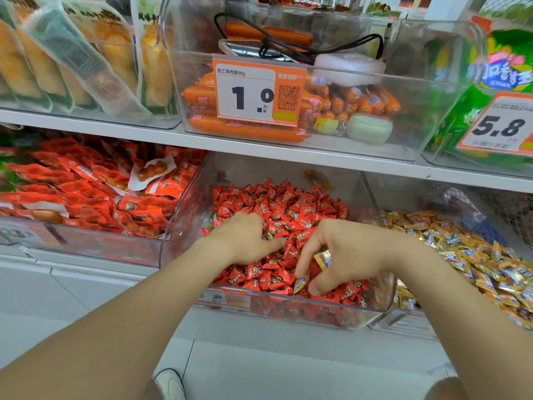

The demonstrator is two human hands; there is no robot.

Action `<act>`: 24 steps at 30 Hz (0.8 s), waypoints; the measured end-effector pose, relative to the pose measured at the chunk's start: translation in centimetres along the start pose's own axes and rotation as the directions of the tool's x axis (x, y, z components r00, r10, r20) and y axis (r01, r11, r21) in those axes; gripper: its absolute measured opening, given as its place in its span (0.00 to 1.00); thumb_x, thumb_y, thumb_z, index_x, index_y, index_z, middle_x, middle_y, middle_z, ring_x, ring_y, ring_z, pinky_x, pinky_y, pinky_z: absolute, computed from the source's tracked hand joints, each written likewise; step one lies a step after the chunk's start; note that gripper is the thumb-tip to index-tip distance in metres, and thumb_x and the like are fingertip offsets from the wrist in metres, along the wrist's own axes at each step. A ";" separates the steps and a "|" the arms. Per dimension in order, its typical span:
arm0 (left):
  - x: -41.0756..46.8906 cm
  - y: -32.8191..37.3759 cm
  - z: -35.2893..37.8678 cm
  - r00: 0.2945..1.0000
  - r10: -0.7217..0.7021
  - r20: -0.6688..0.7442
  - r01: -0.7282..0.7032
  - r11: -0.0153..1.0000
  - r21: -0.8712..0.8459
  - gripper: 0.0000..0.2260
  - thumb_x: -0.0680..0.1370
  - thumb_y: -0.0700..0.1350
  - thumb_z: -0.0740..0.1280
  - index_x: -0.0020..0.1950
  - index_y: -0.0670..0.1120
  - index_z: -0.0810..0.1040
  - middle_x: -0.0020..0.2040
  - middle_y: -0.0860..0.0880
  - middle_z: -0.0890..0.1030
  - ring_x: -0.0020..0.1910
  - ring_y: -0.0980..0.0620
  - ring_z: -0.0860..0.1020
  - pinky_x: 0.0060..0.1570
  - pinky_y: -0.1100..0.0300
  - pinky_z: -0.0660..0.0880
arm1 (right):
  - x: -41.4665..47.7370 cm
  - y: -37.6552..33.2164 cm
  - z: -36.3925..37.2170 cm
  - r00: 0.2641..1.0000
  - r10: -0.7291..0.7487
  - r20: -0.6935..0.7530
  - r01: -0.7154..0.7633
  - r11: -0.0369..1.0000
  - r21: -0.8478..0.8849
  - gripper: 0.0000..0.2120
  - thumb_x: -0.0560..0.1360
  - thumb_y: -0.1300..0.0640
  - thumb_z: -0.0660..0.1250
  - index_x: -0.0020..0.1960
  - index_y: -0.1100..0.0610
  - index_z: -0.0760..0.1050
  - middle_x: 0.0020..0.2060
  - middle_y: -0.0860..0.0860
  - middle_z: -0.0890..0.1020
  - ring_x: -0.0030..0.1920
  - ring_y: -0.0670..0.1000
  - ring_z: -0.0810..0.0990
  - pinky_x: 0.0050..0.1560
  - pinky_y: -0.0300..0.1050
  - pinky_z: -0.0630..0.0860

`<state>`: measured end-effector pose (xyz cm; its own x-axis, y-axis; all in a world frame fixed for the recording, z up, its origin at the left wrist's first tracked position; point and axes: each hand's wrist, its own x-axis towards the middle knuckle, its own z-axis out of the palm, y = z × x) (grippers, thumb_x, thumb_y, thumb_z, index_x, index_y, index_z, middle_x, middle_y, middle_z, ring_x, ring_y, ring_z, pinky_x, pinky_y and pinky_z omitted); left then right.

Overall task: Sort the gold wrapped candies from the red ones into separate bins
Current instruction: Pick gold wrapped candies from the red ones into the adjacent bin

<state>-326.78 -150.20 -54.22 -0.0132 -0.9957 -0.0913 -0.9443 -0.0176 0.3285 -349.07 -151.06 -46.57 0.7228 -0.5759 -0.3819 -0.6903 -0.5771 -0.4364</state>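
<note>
Gold candy (300, 285) pinched between thumb and forefinger of right hand (343, 252), just above the red candies (277, 203) at the front of the middle bin (190, 209). Second gold candy (322, 259) tucked under the same hand's curled fingers. Left hand (245, 235) knuckles-up on the red heap, fingers dug in among the wrappers, thumb out straight; impossible to tell whether anything gripped. Stray gold candy (318, 177) far back in the middle bin, near the rear wall. Gold candies (461, 249) heaped in the right bin (409, 323), just beside. Red packets (86, 192) in the bin to the left. Above, across the shelf (259, 145), sausages (245, 129) behind a price tag (253, 93) reading 1.0. Down below, a white shoe (170, 383) on the floor.
</note>
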 end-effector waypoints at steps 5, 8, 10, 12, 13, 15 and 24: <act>0.4 0.3 -0.3 0.996 0.047 0.078 -0.045 0.999 -0.021 0.17 0.76 0.53 0.71 0.39 0.40 0.76 0.35 0.46 0.79 0.41 0.42 0.80 0.37 0.49 0.76 | 1.0 -0.5 1.3 0.996 -0.017 -0.089 0.010 0.997 -0.078 0.06 0.73 0.49 0.81 0.49 0.47 0.88 0.27 0.29 0.76 0.35 0.33 0.76 0.34 0.31 0.66; 0.2 0.5 -0.5 0.988 0.052 0.147 -0.054 0.999 0.007 0.14 0.79 0.52 0.68 0.41 0.42 0.74 0.39 0.46 0.77 0.39 0.47 0.75 0.33 0.55 0.68 | 0.7 -0.4 0.8 0.988 -0.034 -0.149 0.038 0.999 0.028 0.04 0.75 0.50 0.78 0.43 0.48 0.88 0.30 0.37 0.82 0.31 0.40 0.78 0.35 0.34 0.70; 0.5 0.0 -0.4 0.985 0.069 0.160 -0.065 0.997 -0.030 0.14 0.79 0.51 0.68 0.41 0.43 0.72 0.39 0.47 0.77 0.37 0.47 0.74 0.35 0.54 0.69 | 0.4 -0.1 0.3 0.981 0.001 -0.194 0.026 0.990 0.140 0.06 0.76 0.50 0.75 0.42 0.49 0.87 0.34 0.44 0.85 0.32 0.45 0.79 0.37 0.43 0.75; 0.7 -0.8 -0.5 0.984 0.095 0.150 -0.084 0.993 -0.077 0.14 0.78 0.50 0.70 0.40 0.43 0.72 0.35 0.49 0.75 0.34 0.49 0.73 0.36 0.55 0.69 | 0.3 0.3 -0.1 0.966 0.029 -0.256 0.020 0.982 0.187 0.07 0.77 0.50 0.73 0.42 0.50 0.86 0.35 0.52 0.85 0.31 0.52 0.77 0.35 0.47 0.75; 0.8 -1.1 -0.5 0.983 0.108 0.146 -0.097 0.992 -0.076 0.15 0.78 0.51 0.71 0.40 0.42 0.73 0.34 0.50 0.75 0.34 0.50 0.73 0.36 0.55 0.70 | 0.4 0.5 -0.2 0.959 0.051 -0.279 0.007 0.979 0.203 0.08 0.78 0.50 0.71 0.43 0.51 0.85 0.33 0.54 0.84 0.29 0.52 0.73 0.32 0.45 0.72; 0.6 -1.5 -0.7 0.979 0.133 0.156 -0.126 0.990 -0.057 0.16 0.78 0.53 0.73 0.39 0.42 0.78 0.32 0.49 0.76 0.33 0.49 0.75 0.37 0.53 0.73 | 0.7 0.8 -0.1 0.951 0.128 -0.282 -0.036 0.950 0.310 0.10 0.80 0.52 0.69 0.46 0.58 0.82 0.30 0.54 0.76 0.26 0.50 0.68 0.27 0.40 0.66; -0.7 -0.9 -1.8 0.958 0.120 0.260 -0.110 0.993 -0.051 0.16 0.81 0.53 0.71 0.45 0.41 0.79 0.37 0.46 0.77 0.36 0.47 0.74 0.37 0.55 0.70 | 2.1 0.4 0.1 0.872 0.320 -0.371 -0.012 0.771 0.637 0.04 0.80 0.58 0.66 0.50 0.55 0.79 0.42 0.52 0.89 0.29 0.49 0.68 0.27 0.39 0.64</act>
<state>-325.28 -149.67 -52.75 -0.2116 -0.9325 -0.2927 -0.9190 0.0879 0.3844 -347.82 -152.45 -47.63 0.3977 -0.9016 -0.1701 -0.5207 -0.0691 -0.8509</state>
